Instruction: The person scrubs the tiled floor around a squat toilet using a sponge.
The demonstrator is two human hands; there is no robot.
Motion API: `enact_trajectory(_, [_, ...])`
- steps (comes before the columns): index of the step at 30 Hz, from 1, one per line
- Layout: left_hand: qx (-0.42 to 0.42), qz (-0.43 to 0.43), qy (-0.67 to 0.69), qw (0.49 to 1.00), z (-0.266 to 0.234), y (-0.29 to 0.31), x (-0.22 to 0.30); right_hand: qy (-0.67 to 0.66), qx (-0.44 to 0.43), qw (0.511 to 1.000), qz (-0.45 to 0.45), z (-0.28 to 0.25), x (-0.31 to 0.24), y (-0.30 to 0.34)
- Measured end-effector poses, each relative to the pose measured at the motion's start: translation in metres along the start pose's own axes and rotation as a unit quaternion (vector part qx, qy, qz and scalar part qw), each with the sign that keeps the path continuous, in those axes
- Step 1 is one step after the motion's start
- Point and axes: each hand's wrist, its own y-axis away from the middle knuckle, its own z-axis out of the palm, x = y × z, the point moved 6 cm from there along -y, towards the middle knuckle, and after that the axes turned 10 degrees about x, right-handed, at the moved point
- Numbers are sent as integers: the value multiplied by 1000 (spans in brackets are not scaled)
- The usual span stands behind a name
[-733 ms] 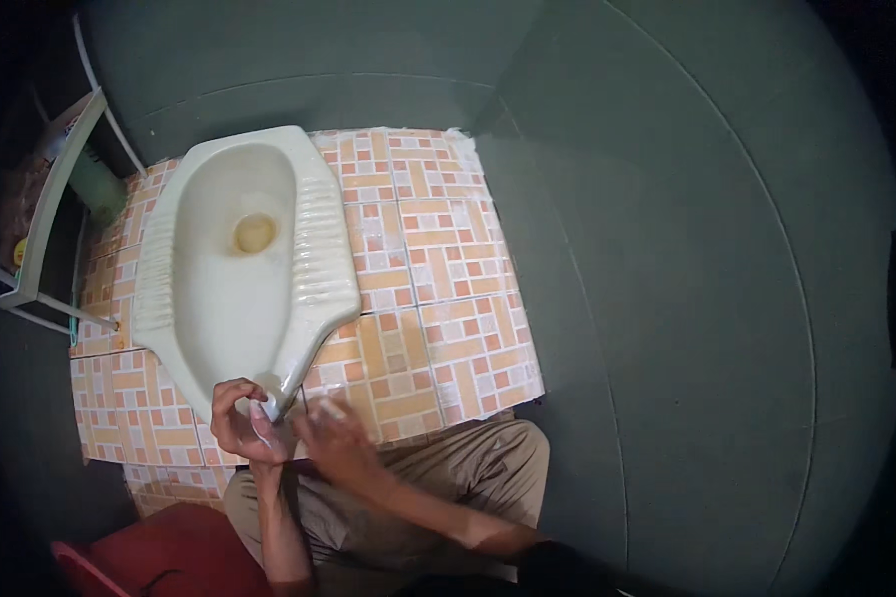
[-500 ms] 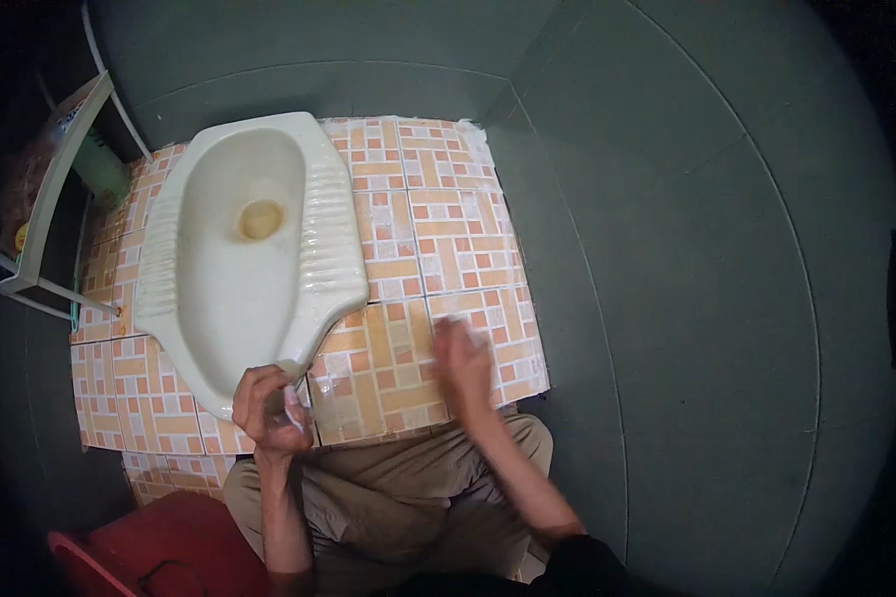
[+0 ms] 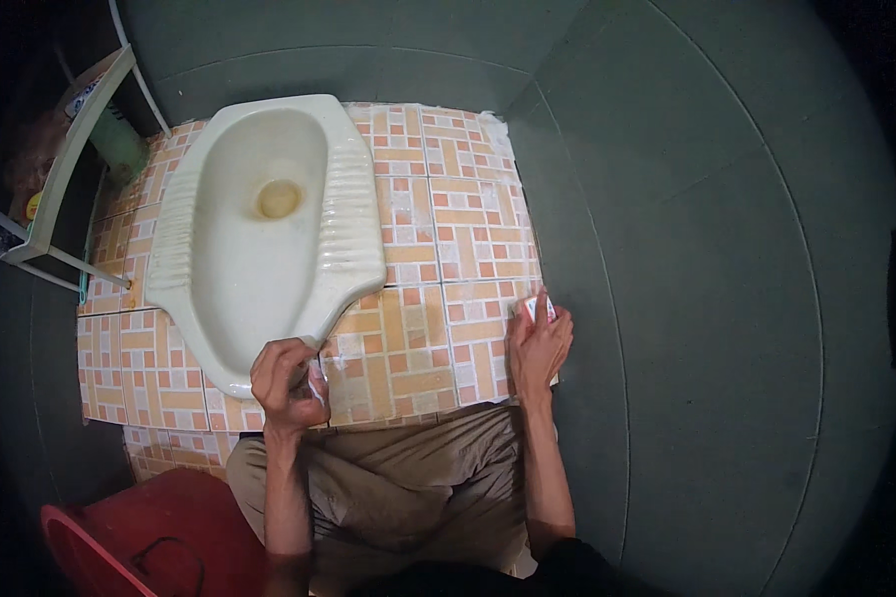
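My left hand is closed at the near tip of the white squat toilet. A bit of something thin and white shows between its curled fingers and palm; its kind I cannot make out. At the right edge of the tiled platform, my right hand grips a small white and pink packet. One finger lies across the packet's top, and the rest of it is partly hidden under the hand. A brown-stained round patch marks the toilet's basin.
Orange and white patterned tiles surround the toilet. Dark grey-green walls rise at the back and right. A pale rack with a green container stands at the far left. A red bucket is at the lower left, beside my knee.
My right hand has moved right and slightly away from me to the platform's edge, where the packet now shows in it. The left hand stays closed by the toilet tip.
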Motion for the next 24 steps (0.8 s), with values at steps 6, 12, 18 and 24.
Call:
enact_trajectory(6, [-1, 0, -1, 1000, 1, -1, 1, -16, -82, 996, 35, -25, -20, 24])
enact_trajectory(12, [-19, 6, -9, 1000, 1, -3, 4, -114, -168, 979, 5, -61, -85, 73])
enact_trajectory(18, [-4, 7, 5, 1000, 6, 0, 1, -229, -204, 950, -61, -96, -190, 114])
enact_trajectory(24, [-16, -34, 3, 999, 2, 3, -2, -171, -239, 953, -66, -96, -176, 122])
